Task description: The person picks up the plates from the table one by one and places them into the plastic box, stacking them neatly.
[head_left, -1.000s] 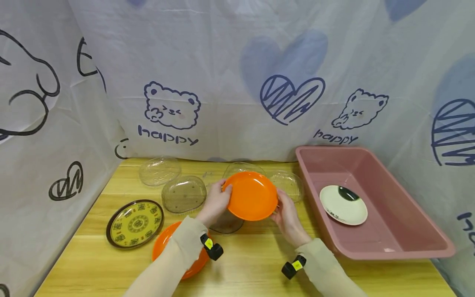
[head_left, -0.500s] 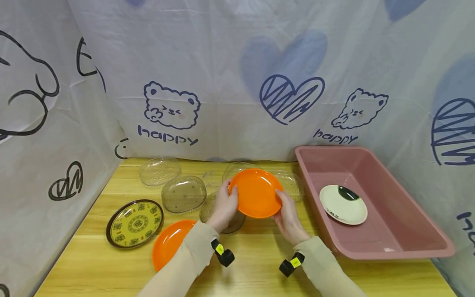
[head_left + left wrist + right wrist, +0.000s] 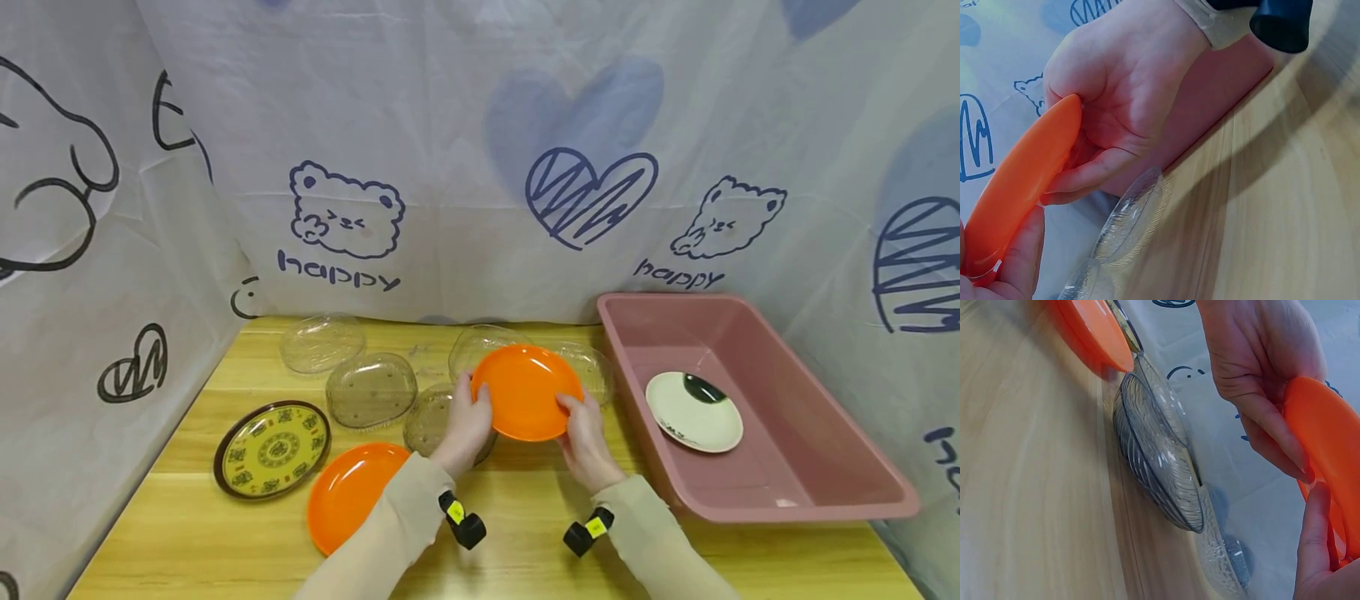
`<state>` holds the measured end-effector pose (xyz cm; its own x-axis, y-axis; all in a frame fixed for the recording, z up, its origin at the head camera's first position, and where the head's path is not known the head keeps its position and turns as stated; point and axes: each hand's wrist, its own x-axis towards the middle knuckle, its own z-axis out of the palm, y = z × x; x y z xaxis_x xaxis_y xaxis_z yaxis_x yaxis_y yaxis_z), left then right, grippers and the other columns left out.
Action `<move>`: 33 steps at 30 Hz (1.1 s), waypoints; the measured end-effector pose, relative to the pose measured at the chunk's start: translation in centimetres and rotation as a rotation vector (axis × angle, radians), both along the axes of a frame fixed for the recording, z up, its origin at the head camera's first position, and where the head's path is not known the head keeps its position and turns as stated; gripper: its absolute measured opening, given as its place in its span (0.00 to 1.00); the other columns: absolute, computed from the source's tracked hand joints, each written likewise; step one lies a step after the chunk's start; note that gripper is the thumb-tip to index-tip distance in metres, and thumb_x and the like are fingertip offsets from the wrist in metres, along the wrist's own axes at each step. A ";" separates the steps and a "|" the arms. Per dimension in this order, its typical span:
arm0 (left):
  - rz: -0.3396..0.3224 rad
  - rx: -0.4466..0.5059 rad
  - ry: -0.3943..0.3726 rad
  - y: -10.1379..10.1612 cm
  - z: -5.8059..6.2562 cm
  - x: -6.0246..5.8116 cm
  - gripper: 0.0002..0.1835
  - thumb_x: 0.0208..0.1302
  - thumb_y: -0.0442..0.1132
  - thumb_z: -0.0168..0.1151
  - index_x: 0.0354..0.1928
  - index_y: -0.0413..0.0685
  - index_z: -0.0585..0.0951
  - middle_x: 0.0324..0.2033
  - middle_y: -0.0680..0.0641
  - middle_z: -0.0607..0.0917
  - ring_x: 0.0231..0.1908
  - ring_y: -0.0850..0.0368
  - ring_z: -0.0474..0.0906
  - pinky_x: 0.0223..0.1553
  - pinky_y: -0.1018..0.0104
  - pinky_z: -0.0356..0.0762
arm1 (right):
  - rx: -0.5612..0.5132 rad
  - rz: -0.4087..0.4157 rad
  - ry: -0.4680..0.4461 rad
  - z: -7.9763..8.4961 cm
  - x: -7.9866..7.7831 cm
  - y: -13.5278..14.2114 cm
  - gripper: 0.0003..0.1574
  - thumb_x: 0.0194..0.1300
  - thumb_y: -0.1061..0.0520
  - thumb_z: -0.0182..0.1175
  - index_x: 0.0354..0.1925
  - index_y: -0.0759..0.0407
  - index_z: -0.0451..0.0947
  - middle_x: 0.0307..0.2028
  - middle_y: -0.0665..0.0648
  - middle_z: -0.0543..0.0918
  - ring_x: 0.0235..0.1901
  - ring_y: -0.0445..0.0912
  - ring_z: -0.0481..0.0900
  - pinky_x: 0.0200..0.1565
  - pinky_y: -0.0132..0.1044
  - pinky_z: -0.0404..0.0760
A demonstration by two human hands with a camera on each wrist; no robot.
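Gripping orange plate (image 3: 527,392) at edges, left fingers (image 3: 482,404) opposite right fingers (image 3: 575,409)

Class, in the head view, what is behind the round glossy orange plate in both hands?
Behind the orange plate, one clear rounded dish peeks out at upper left and another clear dish at right. The plate covers part of each; anything fully hidden cannot be seen.

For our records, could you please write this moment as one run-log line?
left hand, right hand: hold orange plate aloft | white plate: in pink tub | second orange plate: on table
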<state>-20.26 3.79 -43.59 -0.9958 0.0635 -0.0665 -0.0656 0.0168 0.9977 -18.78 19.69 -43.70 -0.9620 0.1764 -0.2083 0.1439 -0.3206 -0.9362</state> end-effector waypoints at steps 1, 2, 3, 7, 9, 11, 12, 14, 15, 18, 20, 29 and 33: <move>-0.007 0.011 -0.008 0.0 0.0 0.0 0.20 0.80 0.36 0.39 0.69 0.39 0.63 0.64 0.33 0.73 0.61 0.39 0.76 0.62 0.46 0.78 | 0.004 0.000 -0.004 0.0 0.0 0.0 0.29 0.75 0.62 0.41 0.70 0.71 0.59 0.37 0.48 0.80 0.33 0.37 0.84 0.36 0.29 0.87; -0.014 0.024 -0.019 0.0 0.0 0.1 0.20 0.81 0.36 0.39 0.68 0.40 0.63 0.64 0.33 0.72 0.60 0.39 0.77 0.60 0.47 0.80 | 0.009 0.001 -0.007 -0.1 0.0 0.1 0.29 0.75 0.62 0.41 0.70 0.71 0.59 0.37 0.48 0.80 0.33 0.37 0.84 0.36 0.29 0.87; -0.021 0.032 -0.023 0.0 0.0 0.1 0.19 0.81 0.36 0.38 0.68 0.39 0.63 0.63 0.33 0.73 0.59 0.39 0.78 0.57 0.48 0.82 | 0.014 0.003 -0.010 -0.1 0.0 0.2 0.29 0.75 0.62 0.41 0.70 0.70 0.59 0.37 0.48 0.80 0.33 0.37 0.84 0.36 0.29 0.87; -0.043 0.054 -0.046 0.0 -0.1 0.2 0.18 0.81 0.36 0.37 0.67 0.40 0.62 0.62 0.32 0.72 0.55 0.39 0.80 0.48 0.53 0.87 | 0.034 0.006 -0.015 -0.3 0.1 0.3 0.28 0.76 0.62 0.41 0.70 0.71 0.59 0.37 0.48 0.80 0.32 0.36 0.84 0.35 0.29 0.87; -0.047 0.052 -0.050 0.0 -0.2 0.2 0.18 0.81 0.37 0.37 0.67 0.40 0.62 0.62 0.32 0.72 0.54 0.40 0.80 0.46 0.56 0.87 | 0.043 0.008 -0.012 -0.3 0.1 0.4 0.28 0.76 0.62 0.40 0.70 0.71 0.58 0.37 0.48 0.80 0.32 0.36 0.84 0.35 0.29 0.87; -0.053 0.050 -0.053 0.0 -0.2 0.2 0.18 0.81 0.37 0.37 0.67 0.40 0.62 0.62 0.32 0.72 0.52 0.41 0.81 0.44 0.57 0.87 | 0.053 0.008 -0.017 -0.4 0.1 0.5 0.28 0.76 0.63 0.40 0.70 0.72 0.59 0.37 0.49 0.80 0.32 0.36 0.85 0.34 0.29 0.87; -0.055 0.051 -0.058 0.0 -0.2 0.2 0.18 0.82 0.37 0.37 0.67 0.41 0.62 0.61 0.33 0.72 0.52 0.42 0.82 0.43 0.58 0.86 | 0.058 0.009 -0.019 -0.4 0.1 0.5 0.28 0.77 0.62 0.40 0.70 0.72 0.59 0.37 0.49 0.80 0.32 0.36 0.85 0.34 0.29 0.87; -0.060 0.050 -0.064 0.0 -0.3 0.3 0.18 0.82 0.37 0.37 0.67 0.41 0.62 0.61 0.33 0.73 0.50 0.44 0.82 0.42 0.59 0.86 | 0.066 0.010 -0.023 -0.5 0.1 0.5 0.28 0.77 0.62 0.40 0.70 0.72 0.59 0.37 0.49 0.80 0.31 0.36 0.85 0.34 0.28 0.87; -0.065 0.057 -0.063 -0.1 -0.3 0.2 0.18 0.82 0.37 0.37 0.67 0.41 0.62 0.60 0.32 0.73 0.49 0.44 0.82 0.41 0.59 0.86 | 0.068 0.009 -0.025 -0.5 0.1 0.6 0.28 0.77 0.62 0.40 0.70 0.72 0.59 0.36 0.49 0.81 0.31 0.36 0.85 0.34 0.28 0.87; -0.081 0.071 -0.077 -0.1 -0.5 0.1 0.18 0.81 0.38 0.37 0.67 0.41 0.62 0.60 0.32 0.73 0.48 0.46 0.83 0.41 0.60 0.87 | 0.070 0.007 -0.029 -0.6 0.1 0.6 0.27 0.77 0.62 0.41 0.69 0.72 0.60 0.36 0.49 0.81 0.31 0.37 0.85 0.34 0.28 0.87; -0.095 0.084 -0.088 -0.2 -0.6 0.1 0.18 0.81 0.38 0.38 0.67 0.41 0.61 0.61 0.32 0.72 0.48 0.46 0.83 0.41 0.60 0.87 | 0.073 0.003 -0.036 -0.6 0.2 0.7 0.27 0.77 0.63 0.41 0.69 0.72 0.60 0.35 0.48 0.81 0.31 0.37 0.85 0.33 0.29 0.87; -0.132 0.073 -0.114 -0.4 -0.6 -0.5 0.22 0.81 0.41 0.41 0.70 0.40 0.61 0.57 0.32 0.76 0.41 0.54 0.84 0.39 0.61 0.88 | 0.092 0.002 -0.061 -0.3 0.4 1.0 0.27 0.77 0.62 0.41 0.69 0.72 0.59 0.34 0.48 0.81 0.30 0.36 0.84 0.33 0.28 0.86; -0.141 0.045 -0.103 -0.6 -0.6 -0.6 0.23 0.81 0.42 0.41 0.71 0.41 0.61 0.54 0.33 0.78 0.38 0.56 0.84 0.40 0.58 0.89 | 0.091 0.001 -0.077 -0.1 0.5 1.1 0.27 0.77 0.63 0.40 0.70 0.72 0.59 0.36 0.48 0.80 0.31 0.36 0.84 0.33 0.28 0.86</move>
<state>-20.88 3.19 -44.18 -0.9649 0.2068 -0.1617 -0.1677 -0.0114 0.9858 -18.24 20.82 -43.83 -0.9441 0.1967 -0.2644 0.2166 -0.2344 -0.9477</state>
